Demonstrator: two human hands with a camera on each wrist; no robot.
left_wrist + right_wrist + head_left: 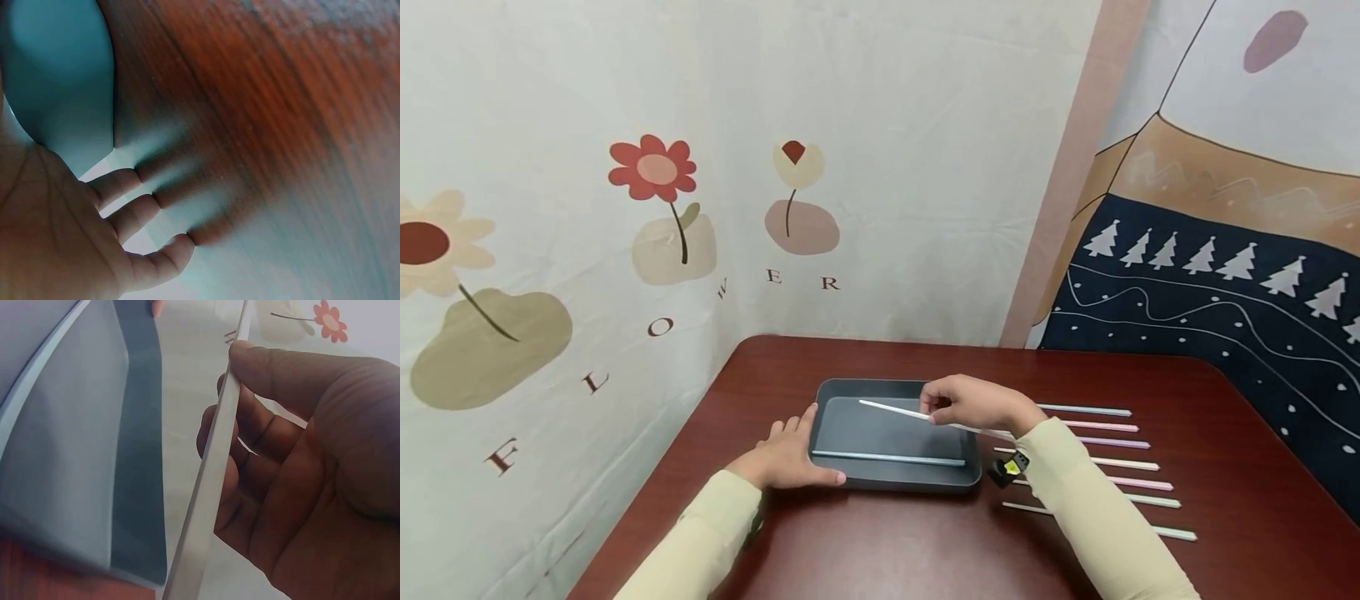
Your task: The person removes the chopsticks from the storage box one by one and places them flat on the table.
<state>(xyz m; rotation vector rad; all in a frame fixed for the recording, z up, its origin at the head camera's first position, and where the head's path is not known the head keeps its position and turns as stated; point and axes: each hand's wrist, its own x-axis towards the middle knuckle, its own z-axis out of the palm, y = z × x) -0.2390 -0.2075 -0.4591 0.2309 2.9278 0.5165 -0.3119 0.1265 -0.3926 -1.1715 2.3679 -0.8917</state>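
Observation:
My right hand [973, 402] is over the right part of a dark grey tray [872, 429], pinching a white chopstick [891, 408] between thumb and fingers. That chopstick slants above the tray, its thin end pointing left; the right wrist view shows its squared shaft [206, 469] running past the curled fingers. Inside the tray, along its near side, lies a light blue chopstick [887, 457]. With fingers spread, my left hand [786, 454] rests at the tray's left edge, thumb by the near corner. In the left wrist view, several fingertips touch the wooden table beside the grey tray wall [62, 81].
Several chopsticks lie in a spaced row right of the tray, among them a blue one [1086, 410], a purple one [1112, 442] and a green one [1153, 500]. My right forearm crosses over some. A printed cloth [910, 208] hangs behind the reddish-brown table [880, 542].

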